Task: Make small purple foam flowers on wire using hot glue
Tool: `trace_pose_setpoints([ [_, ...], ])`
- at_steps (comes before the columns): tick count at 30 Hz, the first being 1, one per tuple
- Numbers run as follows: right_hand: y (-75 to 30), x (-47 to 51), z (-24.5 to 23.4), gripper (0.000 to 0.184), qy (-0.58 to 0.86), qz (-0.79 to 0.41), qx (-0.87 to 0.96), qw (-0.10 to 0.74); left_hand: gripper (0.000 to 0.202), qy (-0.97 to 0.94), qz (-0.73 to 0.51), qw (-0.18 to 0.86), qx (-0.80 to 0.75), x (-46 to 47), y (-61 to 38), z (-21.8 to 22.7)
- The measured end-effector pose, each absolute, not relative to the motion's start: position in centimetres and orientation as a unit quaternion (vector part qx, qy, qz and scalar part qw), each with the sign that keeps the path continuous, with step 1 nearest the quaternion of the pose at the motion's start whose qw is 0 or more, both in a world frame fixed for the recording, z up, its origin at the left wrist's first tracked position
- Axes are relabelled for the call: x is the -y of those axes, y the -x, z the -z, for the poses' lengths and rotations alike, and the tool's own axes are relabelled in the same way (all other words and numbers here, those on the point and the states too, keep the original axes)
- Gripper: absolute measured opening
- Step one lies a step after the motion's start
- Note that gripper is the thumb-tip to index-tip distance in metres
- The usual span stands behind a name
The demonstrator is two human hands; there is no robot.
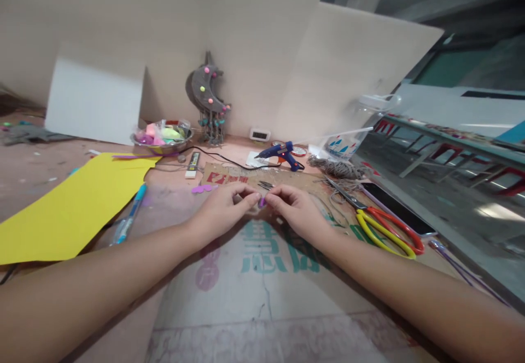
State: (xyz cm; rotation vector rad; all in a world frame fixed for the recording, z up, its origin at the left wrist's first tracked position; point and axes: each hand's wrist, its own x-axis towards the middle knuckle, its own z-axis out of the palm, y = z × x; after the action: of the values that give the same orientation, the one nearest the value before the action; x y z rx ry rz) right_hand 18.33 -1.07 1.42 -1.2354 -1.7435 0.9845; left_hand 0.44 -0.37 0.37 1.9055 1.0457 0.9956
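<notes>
Biggest thing first: a cardboard sheet (pixel 233 303) is covering the tabletop, showing big green characters and a red logo with lettering by the far edge, all too smeary for me to read. A yellow sheet of paper (pixel 77 210) is lying to the left. Up against the wall, a gray moon ornament (pixel 200 92) is standing with colored balls dotted on it. Yellow-and-red scissors (pixel 361 208) are resting on the right, beside a dark-screened phone (pixel 397 207). The left hand (pixel 221 207) and right hand (pixel 301 210) are meeting mid-table, fingertips pinched in close. A blue glue gun (pixel 283 152) is sitting beyond them; can't spot a readable brand. A black-and-white block (pixel 192 164) is carrying print too tiny to make out. Purple cutouts (pixel 202 188) are lying near the left hand. Smallest: a purple piece (pixel 261 203), which both hands are holding between them, above the cardboard.
</notes>
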Motion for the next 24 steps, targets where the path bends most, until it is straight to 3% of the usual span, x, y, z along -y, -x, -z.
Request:
trace_pose_setpoints([
  [7, -18.3, 1.1, -1.3, 0.02, 0.483, -0.379, 0.694, 0.376, 0.02, -0.74, -0.37, 0.388, -0.406, 0.7, -0.6, -0.8],
  [13, -18.7, 0.8, -1.3, 0.037, 0.443, -0.356, 0.675, 0.471, 0.021, -0.722, -0.374, 0.392, -0.43, 0.4, -0.5, -0.7],
  [17, -19.2, 0.9, -1.7, 0.018, 0.451, -0.265, 0.674, 0.522, 0.024, -0.695, -0.396, 0.408, -0.44, -0.2, -0.3, -0.2],
  [24, -18.7, 1.8, -2.1, 0.023, 0.484, -0.247, 0.737, 0.403, 0.023, -0.681, -0.408, 0.415, -0.445, -0.4, -0.3, -0.4],
])
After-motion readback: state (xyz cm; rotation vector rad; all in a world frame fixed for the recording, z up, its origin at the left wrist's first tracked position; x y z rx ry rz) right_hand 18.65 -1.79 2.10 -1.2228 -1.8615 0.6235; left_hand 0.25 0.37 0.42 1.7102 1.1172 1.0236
